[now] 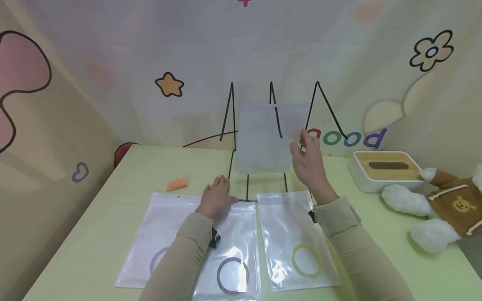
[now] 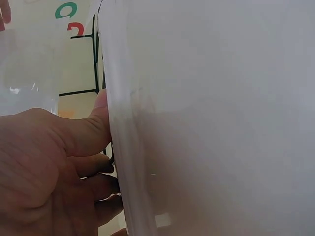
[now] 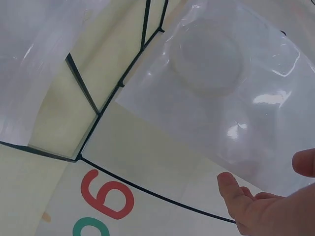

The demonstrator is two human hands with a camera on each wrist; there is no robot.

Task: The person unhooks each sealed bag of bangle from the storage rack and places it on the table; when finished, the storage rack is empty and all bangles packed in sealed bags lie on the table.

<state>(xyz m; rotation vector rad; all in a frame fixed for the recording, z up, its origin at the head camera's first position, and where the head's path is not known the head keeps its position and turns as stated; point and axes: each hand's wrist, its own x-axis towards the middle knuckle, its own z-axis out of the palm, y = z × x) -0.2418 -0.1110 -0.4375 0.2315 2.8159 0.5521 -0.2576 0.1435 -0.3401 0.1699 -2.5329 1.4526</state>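
Note:
A translucent zip bag (image 1: pixel 260 142) stands in the black wire rack (image 1: pixel 234 121), one wire crossing in front of it. My right hand (image 1: pixel 310 161) is at its right side; in the right wrist view thumb and fingers are spread at the bag's edge, with a faint ring (image 3: pixel 241 69) inside the bag. My left hand (image 1: pixel 216 200) rests over the top edge of the middle flat zip bag (image 1: pixel 241 234), fingers reaching toward the rack; its palm shows in the left wrist view. That bag contains a grey ring (image 1: pixel 218 275).
Beside it lie a left zip bag (image 1: pixel 162 217) with a purplish ring and a right zip bag (image 1: pixel 282 234) with a yellow ring (image 1: pixel 293 260). Behind sits a small orange item (image 1: pixel 177 184). A wood-topped tissue box (image 1: pixel 363 179) and a plush toy (image 1: pixel 452 205) are at right.

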